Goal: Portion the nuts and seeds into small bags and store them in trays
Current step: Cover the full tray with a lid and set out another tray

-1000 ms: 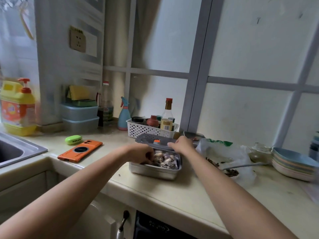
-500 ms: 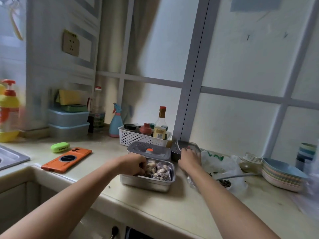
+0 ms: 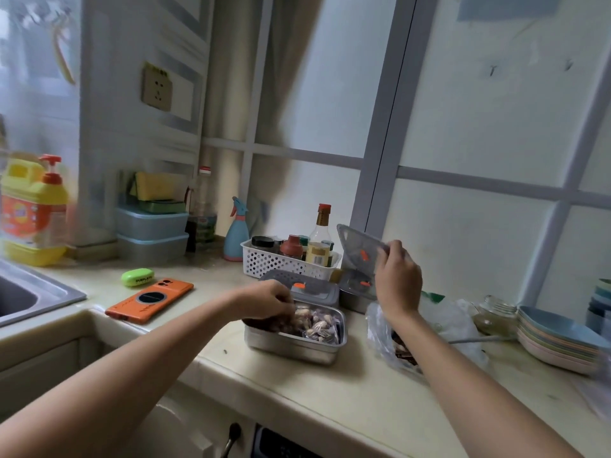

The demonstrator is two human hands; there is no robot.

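An open steel tray (image 3: 325,348) near the counter's front edge holds several small clear bags of nuts (image 3: 319,323). My left hand (image 3: 267,302) reaches into the tray's back left corner, its fingers curled down onto a bag there. Behind it stands a second tray under a grey lid (image 3: 314,289) with an orange tab. My right hand (image 3: 398,282) pinches another grey lid (image 3: 358,247), lifted and tilted above a third steel tray (image 3: 352,300) at the back. A clear plastic bag with dark seeds (image 3: 395,347) lies under my right forearm.
A white basket of bottles (image 3: 271,262) stands behind the trays. An orange phone (image 3: 148,299) and a green case (image 3: 137,277) lie to the left, near the sink (image 3: 39,292). Stacked plates (image 3: 558,342), a glass jar (image 3: 496,314) and a spoon handle (image 3: 479,340) sit at the right.
My right hand left the near tray's lid, moved right to the back tray and lifted its lid up on a tilt. My left hand stayed in the open tray.
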